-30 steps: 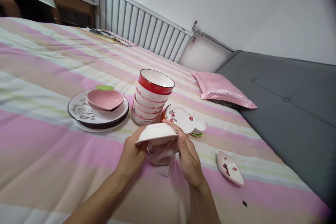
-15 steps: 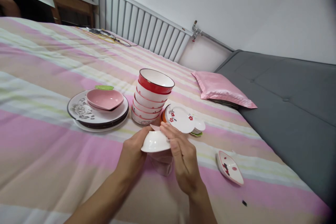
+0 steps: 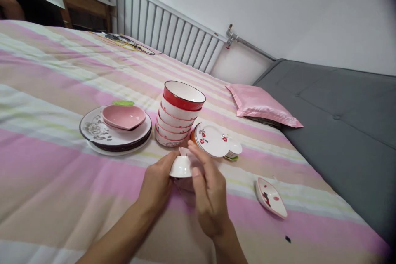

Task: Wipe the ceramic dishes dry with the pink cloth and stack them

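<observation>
My left hand grips a small white bowl by its left side, the bowl tipped with its underside up. A thin pale pink cloth shows above the bowl and hangs beneath it. My right hand presses the cloth against the bowl's right side, fingers close together; part of the bowl is hidden behind it. Just beyond the hands stands a tall stack of bowls, the top one red outside and white inside.
Left of the stack, a pink dish rests on stacked plates. Flowered white plates lean to the right, beside small white dishes. A patterned dish and a small black piece lie farther right. A pink pillow is behind.
My right hand has slid left over the bowl with the cloth, covering more of its right side. My left hand stays almost in place.
</observation>
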Demonstrator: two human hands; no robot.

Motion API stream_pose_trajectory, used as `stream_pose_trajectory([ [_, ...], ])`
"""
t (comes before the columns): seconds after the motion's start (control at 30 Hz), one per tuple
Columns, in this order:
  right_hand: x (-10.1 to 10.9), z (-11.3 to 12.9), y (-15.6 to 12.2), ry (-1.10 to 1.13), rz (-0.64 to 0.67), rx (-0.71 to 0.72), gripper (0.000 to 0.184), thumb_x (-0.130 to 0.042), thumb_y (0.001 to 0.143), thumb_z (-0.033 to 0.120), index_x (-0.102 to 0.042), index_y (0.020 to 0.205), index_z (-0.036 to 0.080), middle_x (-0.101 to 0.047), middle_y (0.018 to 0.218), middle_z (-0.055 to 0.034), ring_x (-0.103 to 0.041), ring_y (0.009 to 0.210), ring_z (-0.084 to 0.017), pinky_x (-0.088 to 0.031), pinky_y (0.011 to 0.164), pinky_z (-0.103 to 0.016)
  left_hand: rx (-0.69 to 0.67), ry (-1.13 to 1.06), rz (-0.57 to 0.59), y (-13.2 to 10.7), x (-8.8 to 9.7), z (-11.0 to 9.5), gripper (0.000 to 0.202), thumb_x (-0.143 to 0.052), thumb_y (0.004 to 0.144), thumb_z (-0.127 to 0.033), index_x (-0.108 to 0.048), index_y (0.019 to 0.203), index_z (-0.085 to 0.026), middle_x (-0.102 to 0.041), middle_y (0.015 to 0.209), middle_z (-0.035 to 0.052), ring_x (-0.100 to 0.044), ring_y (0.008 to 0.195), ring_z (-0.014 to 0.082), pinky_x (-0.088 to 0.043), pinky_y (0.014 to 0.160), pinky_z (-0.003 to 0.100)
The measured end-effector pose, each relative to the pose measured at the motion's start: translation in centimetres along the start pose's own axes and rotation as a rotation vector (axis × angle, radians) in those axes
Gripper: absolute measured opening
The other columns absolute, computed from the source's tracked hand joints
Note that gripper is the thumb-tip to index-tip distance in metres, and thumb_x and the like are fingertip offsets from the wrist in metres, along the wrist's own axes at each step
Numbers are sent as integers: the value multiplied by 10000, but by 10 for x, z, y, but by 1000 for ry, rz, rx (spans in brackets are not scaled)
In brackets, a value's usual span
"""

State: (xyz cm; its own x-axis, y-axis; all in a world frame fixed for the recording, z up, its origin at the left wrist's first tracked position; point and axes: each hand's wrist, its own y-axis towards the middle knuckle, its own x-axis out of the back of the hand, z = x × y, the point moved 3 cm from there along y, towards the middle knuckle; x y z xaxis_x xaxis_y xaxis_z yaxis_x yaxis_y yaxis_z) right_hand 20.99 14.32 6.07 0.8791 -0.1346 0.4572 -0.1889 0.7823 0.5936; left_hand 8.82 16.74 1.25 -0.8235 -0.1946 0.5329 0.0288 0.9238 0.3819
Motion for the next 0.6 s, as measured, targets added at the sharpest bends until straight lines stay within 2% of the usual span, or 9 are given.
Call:
stream_pose_trajectory([
  [0.13,6,-15,-1,235,-257,-172,293,-452,881,167,-526,1162,203,-545,1282,-112,-545,1180,-209,-494,974,-403,8,-28,11,1,1,-1,306,-405,768,-112,-598,990,-195,-699,927,43,-632,784,187,-427,642,254],
  [0.23,7,-25,0,276,-290,-273,269,-557,818,176,-551,1087,191,-562,1250,-111,-566,1147,-209,-473,993,-405,16,-34,6,0,0,1,313,-409,769,-110,-601,1000,-198,-701,954,47,-635,801,189,-428,659,257],
  [0.37,13,-36,0,222,-218,-411,365,-650,770,267,-566,1115,182,-602,1215,-108,-546,1172,-237,-420,1030,-440,2,-62,-25,-1,1,2,340,-412,787,-105,-598,1058,-190,-699,1011,57,-638,859,183,-437,708,255],
  [0.5,14,-44,-1,274,-24,-570,518,-651,778,418,-550,1216,161,-594,1251,-132,-568,1150,-257,-477,957,-412,-42,-47,-97,-2,3,2,341,-424,797,-104,-592,1085,-176,-695,1043,60,-642,882,172,-447,733,240],
  [0.6,13,-43,0,357,61,-592,516,-629,795,451,-577,1219,163,-640,1190,-119,-615,1076,-252,-518,882,-381,-96,-14,-140,-2,4,1,331,-441,804,-115,-585,1096,-173,-699,1024,55,-649,876,171,-454,729,236],
])
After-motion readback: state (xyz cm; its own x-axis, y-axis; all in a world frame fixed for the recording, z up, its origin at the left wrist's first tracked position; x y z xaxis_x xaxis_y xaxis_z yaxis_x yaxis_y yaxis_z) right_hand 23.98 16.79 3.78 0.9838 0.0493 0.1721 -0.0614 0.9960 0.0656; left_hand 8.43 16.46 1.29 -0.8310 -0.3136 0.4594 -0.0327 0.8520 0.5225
